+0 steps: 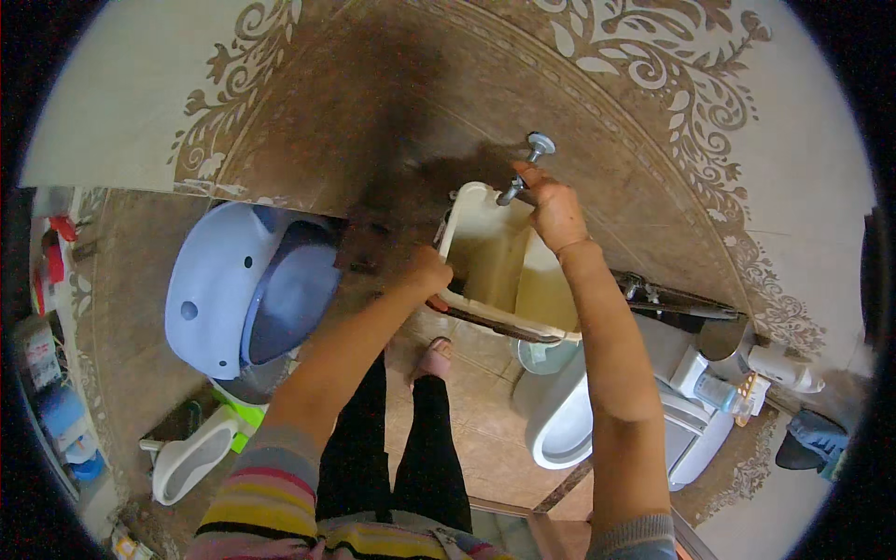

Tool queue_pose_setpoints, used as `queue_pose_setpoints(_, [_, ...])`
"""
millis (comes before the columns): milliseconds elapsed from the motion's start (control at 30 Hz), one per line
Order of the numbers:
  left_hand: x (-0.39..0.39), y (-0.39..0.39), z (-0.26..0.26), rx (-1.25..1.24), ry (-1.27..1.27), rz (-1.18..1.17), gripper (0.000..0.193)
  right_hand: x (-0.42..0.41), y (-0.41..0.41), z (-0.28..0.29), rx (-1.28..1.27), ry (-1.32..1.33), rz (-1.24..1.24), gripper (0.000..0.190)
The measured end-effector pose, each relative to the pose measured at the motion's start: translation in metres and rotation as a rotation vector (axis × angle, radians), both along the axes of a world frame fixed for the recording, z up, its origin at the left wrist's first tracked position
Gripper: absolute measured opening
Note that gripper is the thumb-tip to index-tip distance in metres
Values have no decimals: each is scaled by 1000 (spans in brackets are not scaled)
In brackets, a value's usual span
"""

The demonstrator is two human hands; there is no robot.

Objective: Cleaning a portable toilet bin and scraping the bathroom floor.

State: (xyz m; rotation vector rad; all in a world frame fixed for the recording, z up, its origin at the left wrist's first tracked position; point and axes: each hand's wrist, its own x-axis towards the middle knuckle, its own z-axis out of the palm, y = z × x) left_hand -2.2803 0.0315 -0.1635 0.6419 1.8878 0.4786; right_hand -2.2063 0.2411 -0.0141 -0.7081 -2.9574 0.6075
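A cream plastic bin (553, 280) is held up under a metal wall tap (516, 187), whose spout reaches over its rim. My left hand (425, 273) grips the bin's left edge near a dark brown strip (490, 322) along the near rim. My right hand (553, 203) is at the tap, with fingers around its body or handle; the exact grip is partly hidden. Whether water is running cannot be told.
Blue plastic tubs (217, 294) stand at the left, above a white and green plastic item (196, 455). A white toilet (560, 437) and a pale round basin (542, 357) are below the bin. Bottles (721, 393) stand at the right. A tiled wall (616, 161) rises behind the tap.
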Motion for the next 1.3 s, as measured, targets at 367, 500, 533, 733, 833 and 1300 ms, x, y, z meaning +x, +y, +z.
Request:
queue_pose_setpoints(367, [62,-57,71,-16,-272,975,26,-1,-10,16,-6,56,-19,67])
queue_pose_setpoints(500, [50,-55,108,-80,-211,841,36,16,0,2,-38,161,-46,70])
queue_pose_setpoints(533, [49,-56,115,-164,-154,810,41,15,-1,1,-39,163,-46,70])
queue_pose_setpoints(733, [55,-74,116,-123,-10,1022,60,10,-14,12,-43,95,-116,68])
queue_pose_setpoints(833, [63,-95,102,115,-459,1044,63,16,-21,0,-143,112,-320,68])
queue_pose_setpoints(1300, [78,-91,122,30,-417,1144,34,-1,-33,-153,-1631,891,-1094,25])
